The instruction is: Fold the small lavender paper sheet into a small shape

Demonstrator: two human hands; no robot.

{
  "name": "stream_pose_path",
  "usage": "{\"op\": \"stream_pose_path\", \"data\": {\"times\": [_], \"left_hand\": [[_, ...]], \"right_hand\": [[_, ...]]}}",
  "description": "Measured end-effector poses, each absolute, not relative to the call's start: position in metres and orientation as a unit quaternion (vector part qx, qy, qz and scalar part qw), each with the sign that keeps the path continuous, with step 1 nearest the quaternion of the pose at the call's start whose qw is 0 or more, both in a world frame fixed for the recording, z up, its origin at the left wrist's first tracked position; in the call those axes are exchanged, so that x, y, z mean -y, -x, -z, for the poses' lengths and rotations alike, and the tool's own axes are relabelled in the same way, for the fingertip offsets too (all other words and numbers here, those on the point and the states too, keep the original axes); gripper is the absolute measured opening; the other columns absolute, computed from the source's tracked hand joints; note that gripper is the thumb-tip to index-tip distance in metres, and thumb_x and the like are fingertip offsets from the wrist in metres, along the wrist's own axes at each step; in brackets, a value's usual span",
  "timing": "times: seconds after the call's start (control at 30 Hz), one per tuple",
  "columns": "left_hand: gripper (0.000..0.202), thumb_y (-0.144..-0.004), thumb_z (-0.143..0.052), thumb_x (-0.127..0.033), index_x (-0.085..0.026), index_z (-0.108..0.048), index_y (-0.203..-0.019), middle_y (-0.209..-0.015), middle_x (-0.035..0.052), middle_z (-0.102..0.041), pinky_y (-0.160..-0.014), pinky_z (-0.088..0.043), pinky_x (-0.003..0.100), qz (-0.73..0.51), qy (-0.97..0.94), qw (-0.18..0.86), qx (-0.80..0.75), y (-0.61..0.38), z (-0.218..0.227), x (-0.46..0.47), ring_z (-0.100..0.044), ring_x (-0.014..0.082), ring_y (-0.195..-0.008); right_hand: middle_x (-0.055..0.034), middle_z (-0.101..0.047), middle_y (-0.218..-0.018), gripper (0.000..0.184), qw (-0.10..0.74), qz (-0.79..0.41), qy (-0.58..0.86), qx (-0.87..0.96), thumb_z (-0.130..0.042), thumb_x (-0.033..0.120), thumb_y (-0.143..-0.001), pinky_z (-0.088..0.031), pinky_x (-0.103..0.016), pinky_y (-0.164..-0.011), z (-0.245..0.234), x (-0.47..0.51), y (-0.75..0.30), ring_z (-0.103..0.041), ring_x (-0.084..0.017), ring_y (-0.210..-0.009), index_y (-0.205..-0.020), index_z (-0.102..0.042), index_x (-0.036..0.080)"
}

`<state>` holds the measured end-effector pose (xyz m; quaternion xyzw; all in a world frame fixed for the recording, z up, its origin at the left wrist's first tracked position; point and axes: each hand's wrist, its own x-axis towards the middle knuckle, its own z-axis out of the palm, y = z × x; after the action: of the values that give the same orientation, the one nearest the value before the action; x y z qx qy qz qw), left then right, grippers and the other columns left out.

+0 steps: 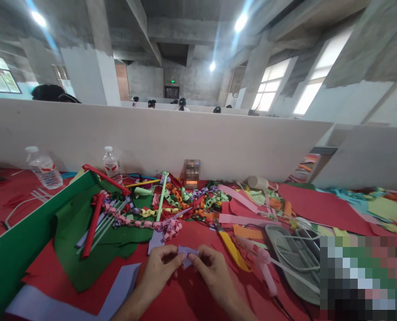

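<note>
A small piece of purple paper (187, 251) is pinched between my two hands near the front middle of the table. My left hand (163, 266) grips its left side with thumb and fingertips, and my right hand (213, 268) has the right side the same way. Just beyond them lies a pink paper chain (131, 221) ending in a bunched heap. To the right of my right hand rests a yellow utility knife (233, 247), and past it a pink glue gun (266, 269) with a cord.
Red paper covers the table (192, 294). A green board (27, 243) leans at the left; green paper (84, 258) and purple strips (118, 285) lie nearby. Two water bottles (44, 168) stand behind. A grey tray (285, 263) holds tools. A white partition (151, 138) closes the back.
</note>
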<state>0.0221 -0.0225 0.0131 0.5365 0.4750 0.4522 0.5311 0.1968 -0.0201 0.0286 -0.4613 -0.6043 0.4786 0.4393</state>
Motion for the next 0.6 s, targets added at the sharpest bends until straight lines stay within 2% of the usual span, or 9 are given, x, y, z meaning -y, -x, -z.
{"op": "stream_pose_path", "data": {"times": [0.03, 0.1, 0.17, 0.23, 0.33, 0.43, 0.5, 0.6], "left_hand": [[0.047, -0.080, -0.067, -0.060, -0.015, -0.068, -0.067, -0.048, -0.0037, -0.054, -0.040, -0.031, 0.019, -0.446, -0.543, 0.525, -0.480, -0.022, -0.015, 0.023, -0.045, 0.0095, -0.041], [0.047, -0.081, -0.066, -0.059, -0.016, -0.066, -0.064, -0.048, -0.0039, -0.052, -0.041, -0.030, 0.019, -0.455, -0.550, 0.510, -0.480, -0.022, -0.018, 0.024, -0.043, 0.0093, -0.042], [0.044, -0.082, -0.067, -0.056, -0.016, -0.065, -0.062, -0.052, -0.0019, -0.057, -0.045, -0.035, 0.020, -0.463, -0.560, 0.498, -0.473, -0.022, -0.021, 0.026, -0.047, 0.0109, -0.047], [0.040, -0.083, -0.067, -0.052, -0.017, -0.067, -0.064, -0.057, 0.0003, -0.063, -0.052, -0.041, 0.022, -0.455, -0.575, 0.489, -0.472, -0.022, -0.024, 0.027, -0.054, 0.0138, -0.053], [0.036, -0.085, -0.066, -0.048, -0.017, -0.068, -0.066, -0.062, 0.0016, -0.067, -0.062, -0.046, 0.024, -0.451, -0.588, 0.469, -0.481, -0.024, -0.025, 0.029, -0.061, 0.0174, -0.063], [0.032, -0.083, -0.068, -0.048, -0.017, -0.069, -0.074, -0.071, 0.0022, -0.069, -0.065, -0.048, 0.025, -0.461, -0.576, 0.474, -0.481, -0.027, -0.021, 0.030, -0.062, 0.0186, -0.069], [0.033, -0.082, -0.069, -0.049, -0.017, -0.071, -0.082, -0.076, 0.0029, -0.071, -0.062, -0.047, 0.024, -0.450, -0.577, 0.495, -0.468, -0.030, -0.017, 0.031, -0.061, 0.0181, -0.069], [0.040, -0.087, -0.061, -0.053, -0.015, -0.072, -0.081, -0.068, 0.0016, -0.067, -0.053, -0.042, 0.022, -0.425, -0.589, 0.507, -0.464, -0.032, -0.012, 0.030, -0.056, 0.0149, -0.057]], "right_hand": [[0.0033, -0.054, -0.057, 0.044, 0.439, -0.481, 0.459, 0.605, -0.069, 0.057, -0.082, -0.037, -0.023, -0.054, -0.029, 0.020, -0.196, -0.047, -0.013, -0.054, -0.063, -0.057, 0.019], [0.0015, -0.060, -0.062, 0.039, 0.442, -0.488, 0.450, 0.604, -0.067, 0.055, -0.085, -0.041, -0.024, -0.056, -0.030, 0.021, -0.195, -0.053, -0.015, -0.058, -0.072, -0.064, 0.019], [-0.0017, -0.067, -0.072, 0.035, 0.444, -0.495, 0.439, 0.604, -0.066, 0.054, -0.086, -0.046, -0.026, -0.062, -0.030, 0.022, -0.194, -0.060, -0.018, -0.066, -0.085, -0.069, 0.018], [-0.0046, -0.071, -0.080, 0.035, 0.443, -0.486, 0.436, 0.615, -0.067, 0.052, -0.086, -0.048, -0.028, -0.067, -0.030, 0.022, -0.194, -0.064, -0.020, -0.073, -0.090, -0.072, 0.018], [-0.0050, -0.068, -0.077, 0.033, 0.450, -0.446, 0.438, 0.637, -0.068, 0.050, -0.086, -0.047, -0.028, -0.067, -0.031, 0.021, -0.194, -0.062, -0.020, -0.072, -0.081, -0.075, 0.018], [-0.0029, -0.063, -0.071, 0.034, 0.470, -0.434, 0.437, 0.633, -0.069, 0.049, -0.086, -0.045, -0.026, -0.063, -0.030, 0.019, -0.195, -0.059, -0.018, -0.067, -0.075, -0.075, 0.018], [-0.0022, -0.062, -0.070, 0.034, 0.475, -0.442, 0.437, 0.623, -0.070, 0.050, -0.085, -0.045, -0.026, -0.063, -0.029, 0.018, -0.195, -0.058, -0.017, -0.066, -0.074, -0.075, 0.018], [-0.0027, -0.065, -0.072, 0.035, 0.475, -0.464, 0.431, 0.611, -0.068, 0.050, -0.087, -0.046, -0.026, -0.065, -0.029, 0.019, -0.195, -0.060, -0.018, -0.068, -0.076, -0.072, 0.017]]}}
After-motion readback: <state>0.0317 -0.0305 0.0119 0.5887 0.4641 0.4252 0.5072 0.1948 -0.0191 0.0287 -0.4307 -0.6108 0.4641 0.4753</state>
